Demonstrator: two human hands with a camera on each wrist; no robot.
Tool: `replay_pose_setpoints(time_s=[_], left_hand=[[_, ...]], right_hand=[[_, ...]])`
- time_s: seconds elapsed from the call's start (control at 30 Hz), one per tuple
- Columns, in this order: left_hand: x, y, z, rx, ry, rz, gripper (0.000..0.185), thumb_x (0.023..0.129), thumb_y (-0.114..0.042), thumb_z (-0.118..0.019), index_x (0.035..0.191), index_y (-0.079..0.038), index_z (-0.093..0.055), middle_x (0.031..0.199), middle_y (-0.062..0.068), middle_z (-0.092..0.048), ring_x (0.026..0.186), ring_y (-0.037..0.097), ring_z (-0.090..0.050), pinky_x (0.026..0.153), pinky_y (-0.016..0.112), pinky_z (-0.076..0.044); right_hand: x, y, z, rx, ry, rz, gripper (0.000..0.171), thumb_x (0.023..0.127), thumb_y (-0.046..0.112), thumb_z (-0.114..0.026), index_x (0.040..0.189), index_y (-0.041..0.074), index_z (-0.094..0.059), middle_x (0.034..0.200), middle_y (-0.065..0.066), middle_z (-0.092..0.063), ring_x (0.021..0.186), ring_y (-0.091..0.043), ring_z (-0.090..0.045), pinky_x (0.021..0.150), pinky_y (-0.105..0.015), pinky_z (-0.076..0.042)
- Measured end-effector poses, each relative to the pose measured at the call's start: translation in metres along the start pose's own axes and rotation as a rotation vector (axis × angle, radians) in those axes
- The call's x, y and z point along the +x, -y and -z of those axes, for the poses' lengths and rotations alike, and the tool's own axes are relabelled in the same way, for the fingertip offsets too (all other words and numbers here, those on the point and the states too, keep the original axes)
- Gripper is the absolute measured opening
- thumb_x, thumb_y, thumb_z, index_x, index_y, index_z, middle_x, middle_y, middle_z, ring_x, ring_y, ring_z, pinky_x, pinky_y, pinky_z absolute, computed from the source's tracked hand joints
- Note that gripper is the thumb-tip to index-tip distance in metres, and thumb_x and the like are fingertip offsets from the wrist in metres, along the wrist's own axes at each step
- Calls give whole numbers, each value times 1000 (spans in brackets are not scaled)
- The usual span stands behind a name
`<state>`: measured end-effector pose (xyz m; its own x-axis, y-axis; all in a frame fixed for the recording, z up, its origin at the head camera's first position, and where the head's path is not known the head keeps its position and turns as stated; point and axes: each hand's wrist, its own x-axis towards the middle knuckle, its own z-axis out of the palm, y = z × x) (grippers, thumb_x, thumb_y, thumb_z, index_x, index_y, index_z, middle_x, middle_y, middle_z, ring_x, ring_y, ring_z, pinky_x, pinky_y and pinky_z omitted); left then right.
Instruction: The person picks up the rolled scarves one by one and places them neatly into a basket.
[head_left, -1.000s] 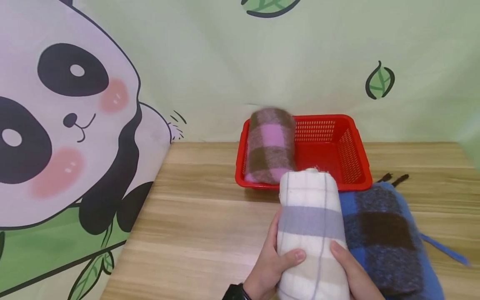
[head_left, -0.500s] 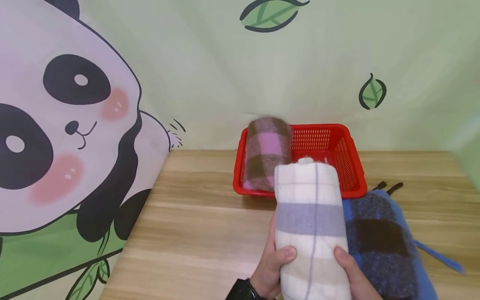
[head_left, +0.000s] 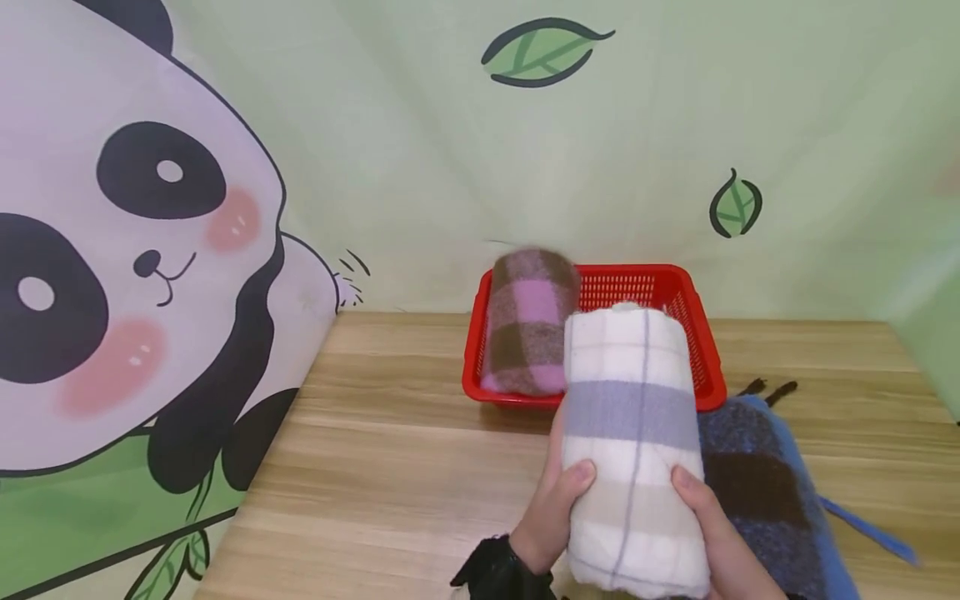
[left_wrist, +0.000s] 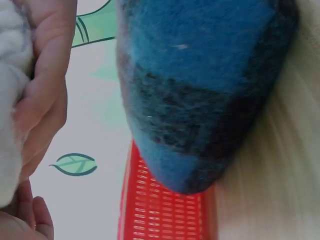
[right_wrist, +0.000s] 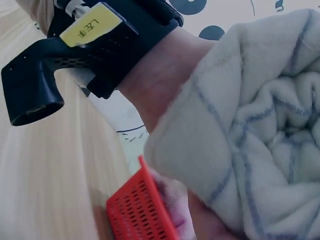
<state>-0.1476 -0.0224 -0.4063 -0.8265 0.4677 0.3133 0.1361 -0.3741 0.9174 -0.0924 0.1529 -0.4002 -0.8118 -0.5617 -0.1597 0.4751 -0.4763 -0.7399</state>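
A rolled cream blanket (head_left: 633, 450) with grey and beige bands and thin grey lines is held up off the wooden table (head_left: 397, 467), lengthwise toward the back wall, its far end overlapping the front rim of the red basket (head_left: 701, 367) in the head view. Both hands carry it at the near end, one on each flank, which looks like the way to keep a soft roll from uncoiling. The left hand (head_left: 551, 508) cups the roll's left side, fingers curled underneath and the thumb (head_left: 579, 482) laid over the top. The right hand (head_left: 712, 525) mirrors it on the right side, thumb pressed on top; its other fingers are hidden behind the roll, so how far they wrap cannot be told. The right wrist view shows the roll's spiral end (right_wrist: 280, 135) close up, next to a black wrist mount (right_wrist: 75, 55) strapped to the left forearm.

The basket sits toward the table's back edge, against the leaf-print wall (head_left: 540, 54). A pink and brown checked roll (head_left: 528, 321) lies along its left side, leaving the right side open. Just right of the cream roll, a blue and dark checked blanket (head_left: 765, 492) lies on the table near its front right part, with dark tassels (head_left: 768, 388) beside the basket's front right corner. A panda panel (head_left: 127, 275) closes off the table's left edge.
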Motion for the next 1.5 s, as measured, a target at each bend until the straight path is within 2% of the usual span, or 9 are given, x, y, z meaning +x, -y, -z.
replay_pose_setpoints(time_s=[0.13, 0.33, 0.4, 0.7, 0.9, 1.03, 1.17, 1.27, 1.5], left_hand=[[20, -5, -1, 69, 31, 13, 67, 90, -30, -38, 148, -24, -5, 143, 4, -22, 127, 18, -24, 104, 36, -22], [43, -19, -3, 270, -73, 122, 57, 92, -39, -52, 141, -32, -23, 125, -3, -38, 106, 14, -45, 82, 31, -45], [48, -24, -3, 311, -81, 126, 54, 92, -38, -53, 139, -33, -27, 121, -1, -42, 100, 15, -49, 76, 30, -48], [64, -34, -4, 300, -4, 148, 55, 97, -32, -46, 145, -33, -18, 132, -2, -39, 108, 12, -48, 83, 29, -46], [80, -27, -6, 285, 0, 105, 60, 96, -32, -46, 146, -32, -13, 138, -9, -31, 120, 6, -35, 99, 29, -34], [89, -22, -8, 321, -24, 72, 67, 91, -39, -54, 145, -32, -15, 132, -9, -32, 115, 7, -37, 95, 28, -38], [96, -19, -5, 408, -105, 158, 77, 84, -46, -60, 145, -31, -17, 133, -6, -28, 113, 8, -34, 91, 27, -38], [105, -12, 3, 455, -150, 218, 78, 83, -45, -62, 146, -25, -19, 132, -3, -29, 114, 11, -34, 91, 27, -38], [122, 18, 28, 390, -103, 231, 65, 91, -32, -57, 144, -27, -20, 126, 4, -42, 103, 13, -51, 81, 24, -46]], right_hand=[[4, 14, 1, -171, -140, 130, 40, 100, 42, -13, 113, 24, -45, 102, 3, -59, 91, -13, -58, 80, -31, -47], [9, 45, 4, -261, -230, 258, 32, 101, 38, -20, 117, 17, -40, 99, 3, -58, 86, -12, -59, 74, -28, -47], [11, 55, 4, -298, -229, 281, 31, 101, 37, -21, 119, 16, -36, 102, 2, -55, 87, -12, -58, 75, -28, -47], [25, 81, 11, -441, -310, 275, 33, 99, 41, -27, 121, 17, -30, 107, 0, -47, 90, -12, -54, 78, -26, -43], [37, 95, 18, -477, -314, 287, 33, 98, 42, -31, 119, 17, -33, 107, 1, -47, 92, -11, -52, 80, -24, -41], [46, 103, 23, -465, -294, 295, 32, 99, 41, -33, 118, 16, -37, 105, 2, -51, 90, -10, -54, 78, -24, -43], [58, 109, 30, -424, -290, 306, 30, 99, 39, -37, 115, 14, -40, 99, 3, -55, 85, -10, -56, 73, -24, -46], [71, 112, 37, -414, -345, 309, 29, 97, 39, -42, 114, 16, -39, 96, 3, -55, 82, -10, -57, 70, -25, -47], [102, 111, 65, -434, -507, 257, 32, 92, 40, -54, 113, 21, -40, 90, 5, -58, 76, -10, -58, 65, -28, -49]])
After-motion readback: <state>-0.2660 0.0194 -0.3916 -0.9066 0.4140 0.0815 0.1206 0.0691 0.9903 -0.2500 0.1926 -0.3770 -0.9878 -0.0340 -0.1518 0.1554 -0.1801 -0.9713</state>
